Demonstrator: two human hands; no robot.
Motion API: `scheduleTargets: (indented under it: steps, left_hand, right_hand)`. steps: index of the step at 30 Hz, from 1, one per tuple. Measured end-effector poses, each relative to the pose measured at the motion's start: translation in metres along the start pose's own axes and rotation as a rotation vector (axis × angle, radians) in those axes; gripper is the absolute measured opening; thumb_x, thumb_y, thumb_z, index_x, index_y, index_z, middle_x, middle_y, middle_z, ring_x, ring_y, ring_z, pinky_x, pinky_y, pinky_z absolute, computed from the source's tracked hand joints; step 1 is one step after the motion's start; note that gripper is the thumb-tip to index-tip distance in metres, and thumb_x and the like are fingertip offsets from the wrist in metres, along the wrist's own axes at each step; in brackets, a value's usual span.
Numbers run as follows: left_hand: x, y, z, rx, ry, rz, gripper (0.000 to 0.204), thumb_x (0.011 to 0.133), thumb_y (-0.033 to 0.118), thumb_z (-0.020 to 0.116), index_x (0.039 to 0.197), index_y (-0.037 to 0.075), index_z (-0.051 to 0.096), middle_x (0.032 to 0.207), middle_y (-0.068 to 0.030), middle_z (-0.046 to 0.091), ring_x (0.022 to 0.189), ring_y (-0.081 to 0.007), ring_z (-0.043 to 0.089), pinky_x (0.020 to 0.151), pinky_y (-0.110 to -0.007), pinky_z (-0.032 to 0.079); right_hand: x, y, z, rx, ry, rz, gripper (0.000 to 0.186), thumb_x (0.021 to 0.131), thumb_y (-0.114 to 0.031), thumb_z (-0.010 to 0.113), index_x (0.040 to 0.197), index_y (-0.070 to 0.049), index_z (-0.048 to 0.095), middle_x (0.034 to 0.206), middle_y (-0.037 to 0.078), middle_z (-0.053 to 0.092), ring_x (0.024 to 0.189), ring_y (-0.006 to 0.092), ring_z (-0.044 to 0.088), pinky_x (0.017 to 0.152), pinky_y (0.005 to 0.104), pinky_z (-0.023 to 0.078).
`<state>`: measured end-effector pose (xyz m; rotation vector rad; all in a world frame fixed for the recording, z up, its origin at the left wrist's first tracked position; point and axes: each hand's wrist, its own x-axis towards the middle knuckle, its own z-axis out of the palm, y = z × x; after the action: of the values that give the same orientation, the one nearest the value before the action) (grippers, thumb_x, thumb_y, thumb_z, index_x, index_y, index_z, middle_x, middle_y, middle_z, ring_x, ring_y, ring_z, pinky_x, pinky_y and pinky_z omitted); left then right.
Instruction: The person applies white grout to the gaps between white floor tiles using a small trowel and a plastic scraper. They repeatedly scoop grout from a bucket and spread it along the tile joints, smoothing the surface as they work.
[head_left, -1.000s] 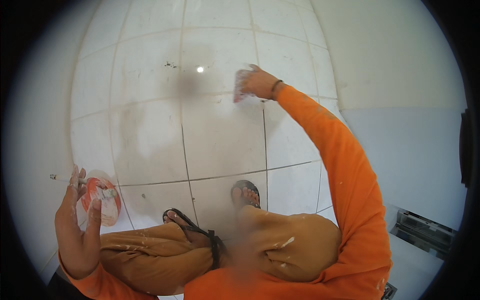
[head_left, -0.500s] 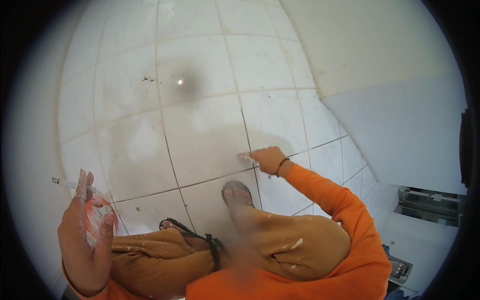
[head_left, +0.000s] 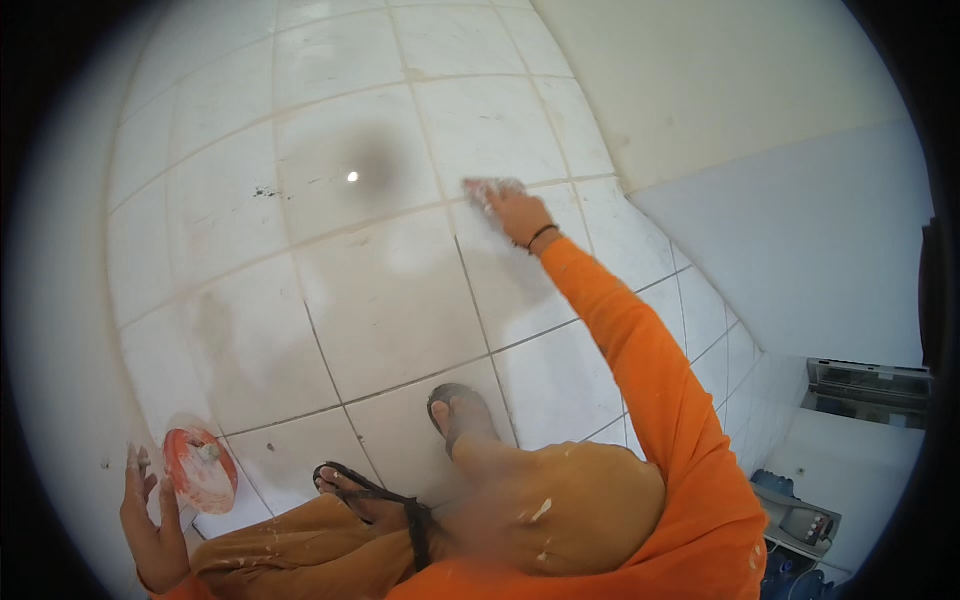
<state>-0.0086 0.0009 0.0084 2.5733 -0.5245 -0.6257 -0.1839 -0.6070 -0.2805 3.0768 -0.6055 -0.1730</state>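
My left hand (head_left: 152,525) is raised at the lower left, fingers stretched up, with a cigarette (head_left: 106,464) between them; its pale body barely shows against the wall. Beside that hand a red bowl (head_left: 228,468) stands on the floor, smeared with white paste and holding a small lump. My right hand (head_left: 522,214) reaches forward to a joint of the white floor tiles (head_left: 385,290). Its fingers are bent together, whitened and blurred; what they hold, if anything, I cannot make out. Dark joints run near my feet, pale ones farther off.
My sandalled feet (head_left: 462,410) are on the tiles. A wall (head_left: 740,90) rises along the right and another (head_left: 70,300) along the left. Dark specks (head_left: 265,192) lie on a far tile. At the lower right are a grey appliance (head_left: 800,520) and blue bottles (head_left: 785,575).
My right hand has moved forward along the tiles, away from my feet. My left hand has dropped lower and left, uncovering the red bowl. The view has shifted slightly.
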Motion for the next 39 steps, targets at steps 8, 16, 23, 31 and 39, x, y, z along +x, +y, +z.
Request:
scheduleTargets:
  steps: [8, 16, 23, 31, 39]
  left_hand:
    - [-0.001, -0.002, -0.006, 0.063, 0.007, -0.074, 0.054, 0.101, 0.012, 0.052, 0.151, -0.004, 0.038, 0.141, -0.0289, 0.053, 0.133, -0.0342, 0.051, 0.109, -0.043, 0.039]
    - [0.008, 0.012, 0.005, 0.039, -0.062, 0.01, 0.054, 0.101, 0.011, 0.051, 0.15, -0.006, 0.037, 0.14, -0.0288, 0.054, 0.13, -0.0337, 0.054, 0.107, -0.042, 0.041]
    - [0.009, 0.002, 0.008, 0.056, -0.024, -0.034, 0.055, 0.1, 0.01, 0.051, 0.15, -0.007, 0.036, 0.138, -0.0313, 0.055, 0.126, -0.0305, 0.056, 0.104, -0.039, 0.043]
    - [0.016, 0.005, 0.013, 0.049, -0.066, 0.015, 0.055, 0.1, 0.01, 0.051, 0.15, -0.007, 0.036, 0.137, -0.0322, 0.056, 0.126, -0.032, 0.057, 0.104, -0.04, 0.043]
    - [0.019, 0.03, 0.017, 0.024, -0.097, 0.057, 0.055, 0.099, 0.009, 0.052, 0.149, -0.007, 0.038, 0.135, -0.0314, 0.057, 0.127, -0.0329, 0.056, 0.105, -0.041, 0.042]
  right_hand:
    - [-0.079, -0.018, -0.013, 0.076, -0.34, -0.071, 0.058, 0.088, -0.014, 0.052, 0.145, -0.015, 0.047, 0.118, 0.026, 0.065, 0.101, 0.0393, 0.067, 0.082, 0.051, 0.055]
    - [-0.001, 0.121, -0.027, 0.285, -0.224, 0.542, 0.033, 0.078, -0.017, 0.057, 0.106, -0.003, 0.066, 0.102, 0.025, 0.07, 0.096, 0.0409, 0.068, 0.085, 0.0479, 0.055]
    - [0.053, 0.047, -0.004, 0.139, -0.263, 0.422, 0.03, 0.081, -0.024, 0.063, 0.102, -0.003, 0.068, 0.099, 0.021, 0.073, 0.094, 0.0371, 0.07, 0.082, 0.047, 0.057]
    - [0.011, -0.071, -0.028, 0.172, -0.33, 0.13, 0.057, 0.076, -0.015, 0.06, 0.132, -0.007, 0.058, 0.096, 0.021, 0.072, 0.085, 0.0371, 0.07, 0.076, 0.0461, 0.057]
    - [0.0, 0.082, -0.04, 0.248, -0.169, 0.364, 0.04, 0.082, -0.018, 0.06, 0.12, -0.004, 0.063, 0.103, 0.02, 0.072, 0.093, 0.0369, 0.07, 0.079, 0.0463, 0.057]
